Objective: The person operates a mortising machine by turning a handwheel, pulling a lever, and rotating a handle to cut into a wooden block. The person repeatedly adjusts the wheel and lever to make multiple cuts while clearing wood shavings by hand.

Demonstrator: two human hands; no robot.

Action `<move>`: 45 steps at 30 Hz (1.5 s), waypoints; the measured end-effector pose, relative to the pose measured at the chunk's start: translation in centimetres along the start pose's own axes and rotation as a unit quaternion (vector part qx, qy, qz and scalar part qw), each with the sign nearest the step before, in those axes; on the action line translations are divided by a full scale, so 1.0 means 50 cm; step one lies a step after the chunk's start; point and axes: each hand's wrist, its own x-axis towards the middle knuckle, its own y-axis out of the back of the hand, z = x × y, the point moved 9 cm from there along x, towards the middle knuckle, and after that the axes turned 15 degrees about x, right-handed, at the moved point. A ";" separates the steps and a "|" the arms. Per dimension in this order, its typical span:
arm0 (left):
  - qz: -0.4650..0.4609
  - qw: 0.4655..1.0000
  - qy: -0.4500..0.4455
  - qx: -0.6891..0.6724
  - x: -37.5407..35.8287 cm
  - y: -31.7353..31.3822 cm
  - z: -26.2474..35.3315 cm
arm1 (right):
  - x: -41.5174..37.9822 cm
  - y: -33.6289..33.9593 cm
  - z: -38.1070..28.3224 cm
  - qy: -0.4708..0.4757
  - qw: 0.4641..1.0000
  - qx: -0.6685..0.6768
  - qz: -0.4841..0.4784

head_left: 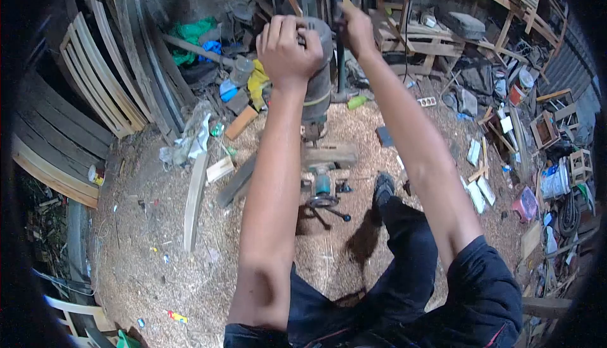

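Observation:
My left hand (289, 49) rests on the top of a grey cylindrical machine head (318, 89), its fingers curled over the upper edge. To the right of it, my right hand (356, 30) is raised beside a dark upright post (341, 70), with its fingers bent; what they hold, if anything, is hard to make out. Below the machine head stands the lower part of the machine, with a teal vise (323, 183), a round handwheel (323, 201) and a lever with a black knob.
Slatted wooden frames (104, 76) lean at the left. A loose board (196, 202) lies on the shavings-covered floor (152, 234). Wooden racks (423, 48) and scrap stand at the upper right. A pink basket (525, 205) and a white bucket (555, 182) sit at the right.

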 end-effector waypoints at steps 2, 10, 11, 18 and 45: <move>-0.008 1.000 0.000 -0.005 0.001 -0.002 0.001 | -0.011 -0.037 0.068 0.008 0.998 -0.036 -0.046; 0.014 1.000 -0.007 -0.004 0.010 -0.002 0.004 | -0.066 -0.098 0.127 -0.050 0.951 -0.170 -0.253; 0.011 1.000 -0.007 -0.005 0.011 -0.004 0.003 | -0.065 -0.090 0.120 -0.035 0.959 -0.141 -0.242; 0.033 0.995 0.024 -0.094 -0.053 0.076 -0.029 | -0.332 0.039 0.011 -0.206 0.965 0.015 -0.161; -0.671 0.728 0.120 -0.066 -1.021 0.199 -0.042 | -1.433 0.114 0.083 -0.391 0.618 -0.153 -0.665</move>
